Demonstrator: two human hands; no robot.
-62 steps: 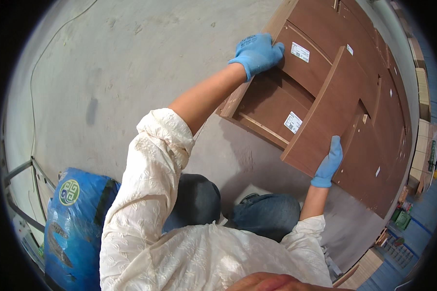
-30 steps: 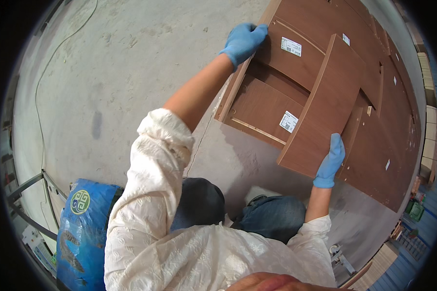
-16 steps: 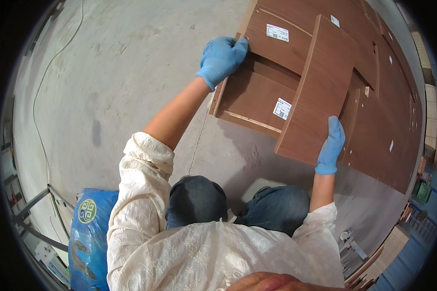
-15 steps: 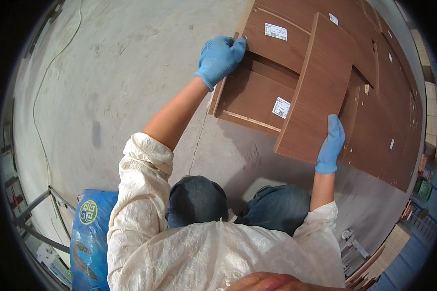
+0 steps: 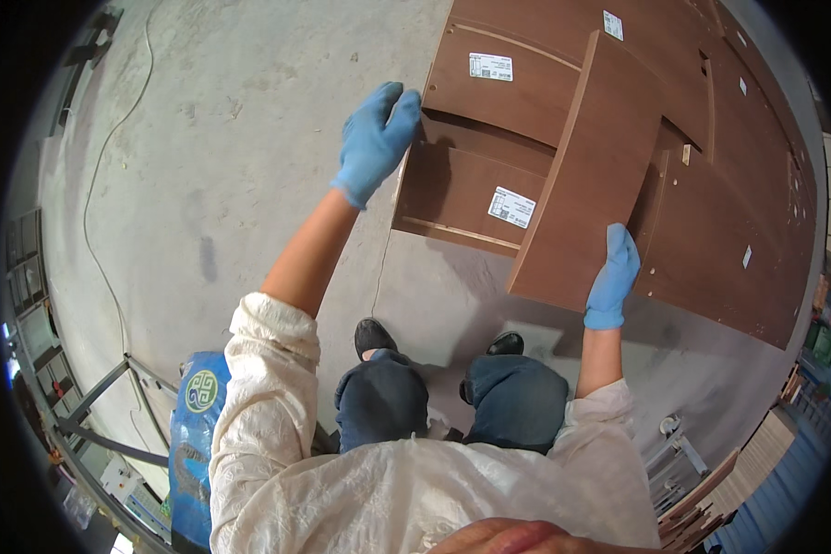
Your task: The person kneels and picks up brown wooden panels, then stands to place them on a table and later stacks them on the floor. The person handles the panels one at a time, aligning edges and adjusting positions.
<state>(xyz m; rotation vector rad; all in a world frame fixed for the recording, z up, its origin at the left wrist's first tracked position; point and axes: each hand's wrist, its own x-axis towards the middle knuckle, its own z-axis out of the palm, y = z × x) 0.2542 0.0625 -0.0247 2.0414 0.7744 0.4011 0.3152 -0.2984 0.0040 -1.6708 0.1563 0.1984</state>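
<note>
Well, at the far left a dark metal frame [image 5: 92, 396] stands on the grey floor [image 5: 268, 175], with a pale cord [image 5: 87, 210] winding away beyond it. Next comes a shiny blue bag [image 5: 191, 439] (a round emblem marks its upper part), just beside the rolled white sleeve [image 5: 272, 369]. The left hand [image 5: 371, 148], gloved in blue, is half curled at the left edge of the brown panelling [image 5: 729, 245]; its fingertips are hidden, so I cannot tell whether it grips. Two white labels [image 5: 491, 66] sit near that edge. A loose-looking brown board [image 5: 586, 175] slants across the panelling, its near end jutting past the near edge. At that end's right corner is the right hand [image 5: 614, 282], also gloved, fingers together and slightly bent against the board; its thumb's hold is unclear. Farther right, cut boards [image 5: 757, 457] lie stacked.
</note>
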